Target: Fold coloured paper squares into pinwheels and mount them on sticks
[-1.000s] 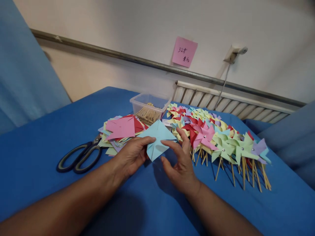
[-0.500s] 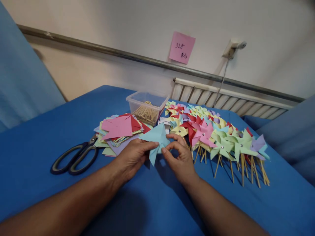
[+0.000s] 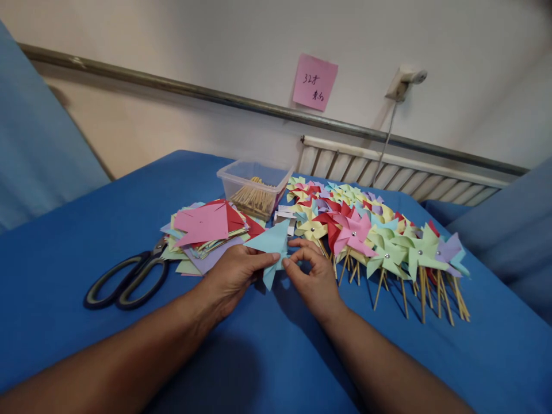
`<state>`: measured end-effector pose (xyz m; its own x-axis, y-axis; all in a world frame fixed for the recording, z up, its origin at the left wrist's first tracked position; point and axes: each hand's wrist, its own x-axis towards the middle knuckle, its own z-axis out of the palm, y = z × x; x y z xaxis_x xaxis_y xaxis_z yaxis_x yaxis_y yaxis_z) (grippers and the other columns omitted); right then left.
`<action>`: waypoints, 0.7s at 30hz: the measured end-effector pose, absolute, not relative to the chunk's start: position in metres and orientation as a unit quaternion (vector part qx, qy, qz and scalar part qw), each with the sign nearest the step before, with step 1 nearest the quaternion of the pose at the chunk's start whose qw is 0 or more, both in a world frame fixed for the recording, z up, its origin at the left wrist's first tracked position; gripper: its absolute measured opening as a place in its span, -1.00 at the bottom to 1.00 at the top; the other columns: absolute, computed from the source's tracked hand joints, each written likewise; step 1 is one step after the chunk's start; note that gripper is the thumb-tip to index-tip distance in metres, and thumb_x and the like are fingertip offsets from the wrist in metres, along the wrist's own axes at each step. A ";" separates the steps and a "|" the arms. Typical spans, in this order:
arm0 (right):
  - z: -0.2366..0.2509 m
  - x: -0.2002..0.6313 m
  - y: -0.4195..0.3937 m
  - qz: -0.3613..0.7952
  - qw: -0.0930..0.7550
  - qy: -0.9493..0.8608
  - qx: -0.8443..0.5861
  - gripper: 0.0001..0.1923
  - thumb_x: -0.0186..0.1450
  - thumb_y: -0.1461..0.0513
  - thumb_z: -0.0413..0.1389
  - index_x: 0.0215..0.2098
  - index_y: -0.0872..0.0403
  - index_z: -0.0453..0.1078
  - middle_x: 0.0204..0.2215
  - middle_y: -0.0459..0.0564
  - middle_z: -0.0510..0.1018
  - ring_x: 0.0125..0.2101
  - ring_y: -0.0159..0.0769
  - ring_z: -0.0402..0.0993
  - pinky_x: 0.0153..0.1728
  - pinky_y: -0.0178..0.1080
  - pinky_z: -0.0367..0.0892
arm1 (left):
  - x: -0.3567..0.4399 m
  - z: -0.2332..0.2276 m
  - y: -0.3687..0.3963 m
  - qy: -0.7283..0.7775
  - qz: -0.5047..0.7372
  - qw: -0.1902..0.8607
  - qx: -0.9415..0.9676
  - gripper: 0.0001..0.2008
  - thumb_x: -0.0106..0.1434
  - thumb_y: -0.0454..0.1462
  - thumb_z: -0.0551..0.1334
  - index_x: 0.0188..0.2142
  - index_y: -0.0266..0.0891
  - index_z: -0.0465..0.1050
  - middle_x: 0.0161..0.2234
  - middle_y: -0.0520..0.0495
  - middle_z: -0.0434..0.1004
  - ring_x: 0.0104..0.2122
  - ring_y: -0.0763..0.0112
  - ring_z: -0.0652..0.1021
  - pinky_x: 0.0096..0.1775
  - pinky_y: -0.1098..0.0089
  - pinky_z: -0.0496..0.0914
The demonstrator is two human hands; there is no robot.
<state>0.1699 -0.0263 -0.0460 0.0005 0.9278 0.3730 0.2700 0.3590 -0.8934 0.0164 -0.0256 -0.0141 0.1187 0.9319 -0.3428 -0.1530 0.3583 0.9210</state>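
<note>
Both hands work one light-blue paper (image 3: 272,246), held just above the cloth (image 3: 86,230), right in front of the box (image 3: 252,185) of sticks.

L hand (image 3: 233,276): fingers curled, thumb and forefinger pinching the paper's left/lower edge, so closed on it. R hand (image 3: 314,276): fingers bent in, thumb and forefinger tips nipping a folded-in corner near the paper's centre; also closed on it.

Paper state: looks partly folded, w/ one point up, one down, corners being drawn to the middle. No pin, no stick on it yet, as far as I can see.

Progress, judged from the layout:
- Done: long row of pinwheels (image 3: 379,241) on sticks, right of the box, running toward the right edge. Many, w/ silver pins at centres.
- Left: stack of cut squares (image 3: 207,230) left of the box, still sizeable; sticks remain in the box.
- So well along, not finished. This one is mid-fold; pin + stick still to go.

Scissors (image 3: 125,282) lie left of the stack, untouched. Pink note (image 3: 314,81) on wall behind the box.
</note>
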 end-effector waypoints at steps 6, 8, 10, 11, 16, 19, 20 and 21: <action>-0.046 0.170 -0.026 0.317 0.524 -0.636 -0.470 -0.85 0.14 0.25 0.20 -0.58 0.03 0.39 -0.18 0.02 0.54 -0.09 -0.17 0.44 0.02 -0.10 0.23 | 0.017 -0.013 -0.026 0.519 0.414 0.639 0.388 -0.75 -0.06 -0.19 0.42 -0.60 -0.30 0.44 -0.72 0.06 0.30 -0.70 0.52 0.27 -0.64 0.44 0.15; -0.046 0.170 -0.026 0.320 0.525 -0.634 -0.469 -0.84 0.14 0.25 0.20 -0.58 0.03 0.39 -0.18 0.01 0.54 -0.10 -0.18 0.44 0.02 -0.10 0.23 | 0.017 -0.012 -0.026 0.519 0.415 0.637 0.390 -0.76 -0.06 -0.20 0.42 -0.60 -0.30 0.44 -0.72 0.07 0.30 -0.70 0.53 0.27 -0.64 0.45 0.14; -0.045 0.170 -0.026 0.322 0.527 -0.631 -0.469 -0.84 0.15 0.24 0.20 -0.58 0.02 0.39 -0.18 0.01 0.54 -0.10 -0.18 0.44 0.02 -0.10 0.23 | 0.018 -0.012 -0.026 0.516 0.416 0.639 0.390 -0.77 -0.06 -0.20 0.42 -0.59 -0.30 0.46 -0.71 0.05 0.33 -0.70 0.52 0.29 -0.64 0.45 0.15; -0.045 0.169 -0.026 0.323 0.528 -0.630 -0.469 -0.84 0.15 0.24 0.20 -0.58 0.02 0.39 -0.18 0.00 0.55 -0.10 -0.18 0.44 0.02 -0.10 0.23 | 0.018 -0.012 -0.026 0.515 0.415 0.641 0.390 -0.77 -0.06 -0.20 0.42 -0.58 -0.31 0.46 -0.70 0.04 0.35 -0.70 0.50 0.31 -0.64 0.44 0.16; -0.045 0.168 -0.027 0.324 0.527 -0.627 -0.473 -0.84 0.14 0.23 0.21 -0.59 0.03 0.39 -0.18 0.01 0.55 -0.10 -0.18 0.45 0.02 -0.10 0.23 | 0.018 -0.013 -0.026 0.514 0.410 0.645 0.389 -0.77 -0.04 -0.20 0.41 -0.58 -0.32 0.47 -0.69 0.02 0.38 -0.70 0.49 0.35 -0.63 0.44 0.19; -0.046 0.168 -0.027 0.326 0.526 -0.625 -0.475 -0.84 0.15 0.23 0.20 -0.58 0.03 0.39 -0.17 0.02 0.55 -0.09 -0.18 0.44 0.03 -0.10 0.22 | 0.018 -0.014 -0.026 0.512 0.411 0.647 0.388 -0.78 -0.03 -0.21 0.40 -0.58 -0.32 0.46 -0.68 0.03 0.37 -0.70 0.52 0.34 -0.64 0.46 0.19; -0.046 0.168 -0.027 0.327 0.526 -0.625 -0.476 -0.84 0.15 0.23 0.20 -0.58 0.03 0.39 -0.17 0.02 0.55 -0.09 -0.18 0.44 0.03 -0.10 0.21 | 0.018 -0.014 -0.026 0.515 0.411 0.644 0.388 -0.78 -0.03 -0.21 0.40 -0.58 -0.33 0.46 -0.68 0.03 0.38 -0.70 0.52 0.34 -0.64 0.47 0.19; -0.046 0.168 -0.027 0.328 0.526 -0.624 -0.476 -0.84 0.15 0.23 0.21 -0.58 0.03 0.39 -0.17 0.02 0.55 -0.09 -0.18 0.44 0.04 -0.10 0.21 | 0.018 -0.015 -0.026 0.519 0.411 0.641 0.388 -0.78 -0.03 -0.20 0.40 -0.58 -0.33 0.46 -0.68 0.02 0.38 -0.70 0.51 0.35 -0.64 0.47 0.18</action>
<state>0.1675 -0.0270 -0.0464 0.0066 0.9387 0.3447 0.2494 0.3323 -0.9096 0.0181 -0.0256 -0.0148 0.1230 0.9302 -0.3459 -0.1248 0.3603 0.9245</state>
